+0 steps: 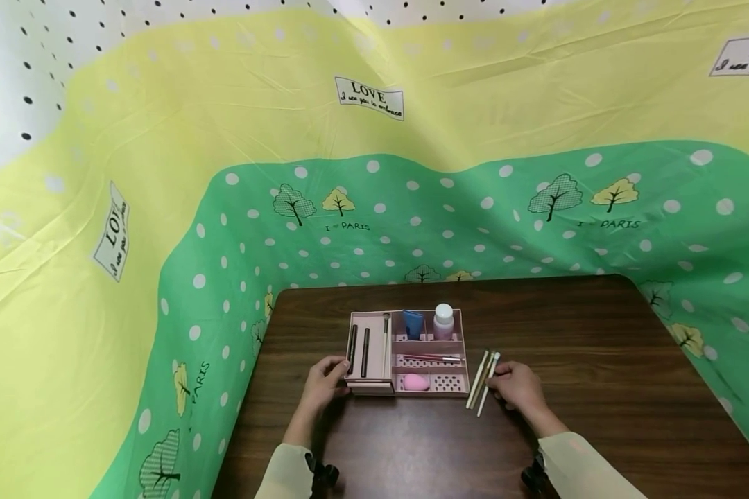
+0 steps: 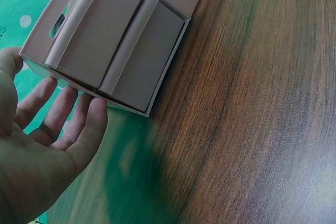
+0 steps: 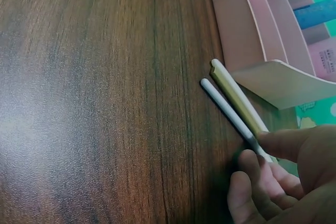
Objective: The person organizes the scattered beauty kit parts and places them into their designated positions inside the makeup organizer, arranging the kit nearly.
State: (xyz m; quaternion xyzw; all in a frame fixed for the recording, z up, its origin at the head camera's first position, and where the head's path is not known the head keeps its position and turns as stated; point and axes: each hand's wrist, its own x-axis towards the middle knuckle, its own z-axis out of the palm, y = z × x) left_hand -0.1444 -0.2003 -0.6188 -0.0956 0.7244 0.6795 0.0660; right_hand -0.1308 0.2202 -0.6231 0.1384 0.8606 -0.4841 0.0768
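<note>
A pale pink makeup organizer (image 1: 399,352) sits on the table. My left hand (image 1: 324,380) grips its left side; in the left wrist view the thumb is at the top corner and the fingertips (image 2: 97,106) touch the side wall. My right hand (image 1: 519,388) pinches slim makeup brushes (image 1: 476,382) between thumb and fingers, just right of the organizer. Two white handles and one gold handle (image 3: 233,98) show in the right wrist view, low over the wood. Whether they touch it, I cannot tell. The hand hides part of them.
The organizer's left tray carries two dark pencils (image 1: 365,352) and a brush (image 1: 385,344). Compartments contain a blue tube (image 1: 413,326), a white-capped bottle (image 1: 443,322), red-handled brushes (image 1: 433,358) and a pink sponge (image 1: 415,382). Drawers (image 2: 100,30) face the front. A patterned cloth (image 1: 424,208) surrounds the table.
</note>
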